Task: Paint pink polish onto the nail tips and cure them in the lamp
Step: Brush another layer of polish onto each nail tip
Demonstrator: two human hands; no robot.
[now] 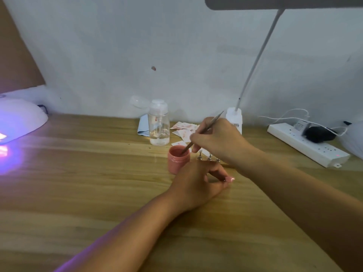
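- My left hand (198, 185) rests on the pale wooden bench (78, 193), fingers curled, pinching what looks like a small glossy pink nail tip (229, 179). I cannot tell whether the tip sits on a mount.
- Just beyond that hand stands the small open pink polish jar (178, 159), upright on the bench.
- My right hand (218, 138) grips the thin metal-handled brush (204, 130) like a pen. The brush slants down and its bristle end is inside the jar mouth.
- Step in hand, by my reading: loading the brush with polish. Painting comes next.
- A row of small metal nail-tip stands (209, 158) sits just behind the jar, partly hidden under my right hand.
- Farther back: polish-stained white wipes (183, 131), a clear plastic pump bottle (159, 124) and a folded pale blue cloth (142, 126).
- The white domed curing lamp (19, 118) sits at the far left, glowing violet, well apart from the jar.
- Next move calls for lifting the brush clear, shedding excess on the jar rim, and bringing the bristles to the held tip without dripping.
- The painted tip must then cross the bench to the lamp.
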